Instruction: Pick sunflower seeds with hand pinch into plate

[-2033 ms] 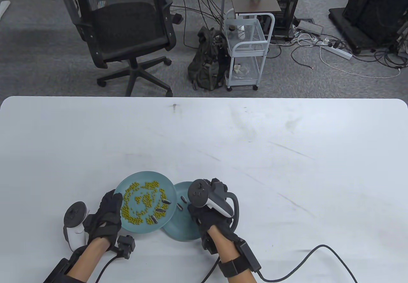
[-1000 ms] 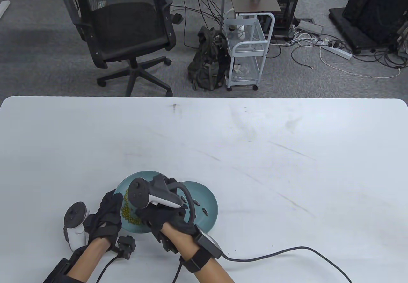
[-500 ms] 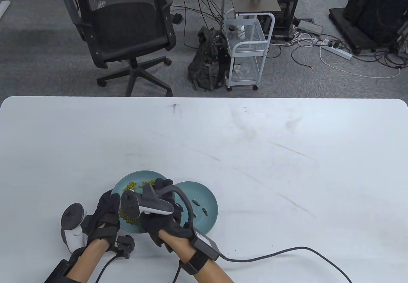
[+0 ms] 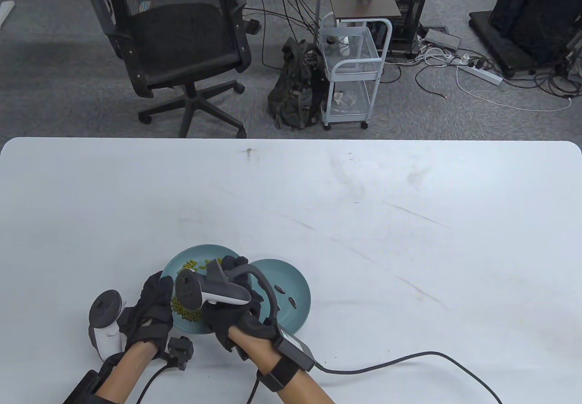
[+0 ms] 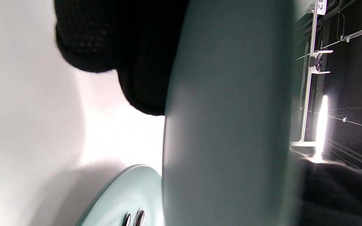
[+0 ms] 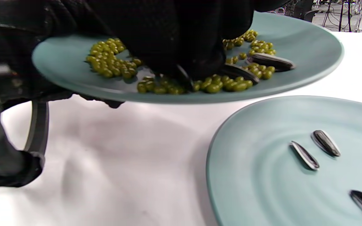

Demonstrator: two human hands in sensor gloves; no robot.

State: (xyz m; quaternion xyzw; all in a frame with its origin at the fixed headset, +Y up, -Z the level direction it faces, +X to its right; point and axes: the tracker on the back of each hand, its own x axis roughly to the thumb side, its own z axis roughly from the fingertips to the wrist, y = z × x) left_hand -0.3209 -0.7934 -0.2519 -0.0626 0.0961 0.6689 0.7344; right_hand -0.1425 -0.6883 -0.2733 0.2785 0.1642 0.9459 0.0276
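My left hand [image 4: 152, 304] grips the left rim of a teal plate [image 4: 191, 258] of green beans and holds it lifted and tilted; its underside [image 5: 228, 125] fills the left wrist view. My right hand [image 4: 229, 265] reaches over that plate. In the right wrist view its fingertips [image 6: 184, 73] press among the beans and pinch a dark sunflower seed. Two more seeds [image 6: 270, 61] lie among the beans [image 6: 112, 64]. A second teal plate [image 4: 295, 281] rests on the table to the right and holds several seeds [image 6: 325, 142].
The white table [image 4: 363, 217] stretches far and right of the plates. A black cable [image 4: 409, 358] runs from my right wrist across the table's front right. A chair, a cart and cables stand on the floor beyond the far edge.
My right hand moved left from the seed plate to above the bean plate and lowered its fingers into the beans. My left hand kept its hold on the plate.
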